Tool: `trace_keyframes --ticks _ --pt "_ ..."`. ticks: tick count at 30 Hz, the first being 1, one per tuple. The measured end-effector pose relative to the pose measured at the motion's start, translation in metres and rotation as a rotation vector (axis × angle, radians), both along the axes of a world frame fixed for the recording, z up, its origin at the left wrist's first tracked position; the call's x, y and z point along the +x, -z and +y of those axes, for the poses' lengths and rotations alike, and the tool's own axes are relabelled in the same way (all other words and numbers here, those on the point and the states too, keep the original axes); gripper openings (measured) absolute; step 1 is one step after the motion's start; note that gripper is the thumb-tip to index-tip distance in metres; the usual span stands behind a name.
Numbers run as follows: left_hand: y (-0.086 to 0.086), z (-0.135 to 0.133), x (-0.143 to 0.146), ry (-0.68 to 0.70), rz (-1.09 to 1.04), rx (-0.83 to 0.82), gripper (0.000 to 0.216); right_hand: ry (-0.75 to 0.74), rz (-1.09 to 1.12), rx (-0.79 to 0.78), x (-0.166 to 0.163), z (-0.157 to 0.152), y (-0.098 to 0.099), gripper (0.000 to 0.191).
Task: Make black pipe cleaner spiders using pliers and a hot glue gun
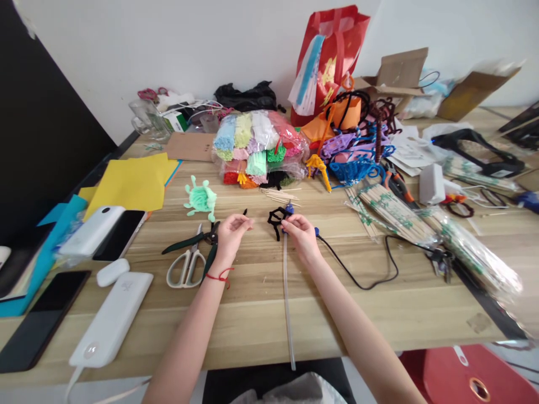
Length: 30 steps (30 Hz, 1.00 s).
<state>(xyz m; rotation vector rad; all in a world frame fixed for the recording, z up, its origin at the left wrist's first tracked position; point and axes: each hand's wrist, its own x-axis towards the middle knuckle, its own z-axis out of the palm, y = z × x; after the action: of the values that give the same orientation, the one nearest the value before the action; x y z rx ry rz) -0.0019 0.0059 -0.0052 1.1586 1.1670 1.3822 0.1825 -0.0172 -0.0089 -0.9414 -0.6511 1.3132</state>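
Evidently arranged for close craft work: black pipe-cleaner figure [277, 217] lying on the counter [252, 314] just beyond the fingertips, kept between both hands. Right hand [301, 233] curled round a glue gun [289, 212] with a blue tip, nozzle touching the figure's right side, clear glue stick [287, 292] trailing back toward the body and black cord [357, 275] running off to the right of the figure. Left hand [231, 230] pinched on a small black piece [245, 213], held left of the figure, apart from it. Both forearms stretched forward, wrists low over the counter, red string [219, 276] round the left wrist. Scissors [187, 264] resting left of the figure, near the left hand; green fuzzy shape [201, 199] farther left and behind.
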Motion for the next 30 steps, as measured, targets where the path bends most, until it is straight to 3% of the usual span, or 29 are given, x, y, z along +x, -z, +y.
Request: trace_keyframes --ticks 6,14,23,30 --pt "-0.0038 -0.0028 0.0007 0.031 -0.035 -0.009 0.03 -0.002 -0.002 0.0 0.0012 0.0004 0.0005 0.029" --pt "-0.0048 -0.0035 0.0004 0.12 -0.075 0.012 0.045 -0.008 0.008 0.005 0.0019 0.0004 0.0006 0.028" --pt "0.0002 -0.0003 -0.0023 -0.01 -0.005 0.001 0.039 -0.004 0.003 0.008 0.002 0.0006 0.0012 0.029" --pt "0.0046 0.0045 -0.0058 -0.091 0.053 0.107 0.027 -0.001 -0.001 0.01 0.0013 0.0001 -0.001 0.029"
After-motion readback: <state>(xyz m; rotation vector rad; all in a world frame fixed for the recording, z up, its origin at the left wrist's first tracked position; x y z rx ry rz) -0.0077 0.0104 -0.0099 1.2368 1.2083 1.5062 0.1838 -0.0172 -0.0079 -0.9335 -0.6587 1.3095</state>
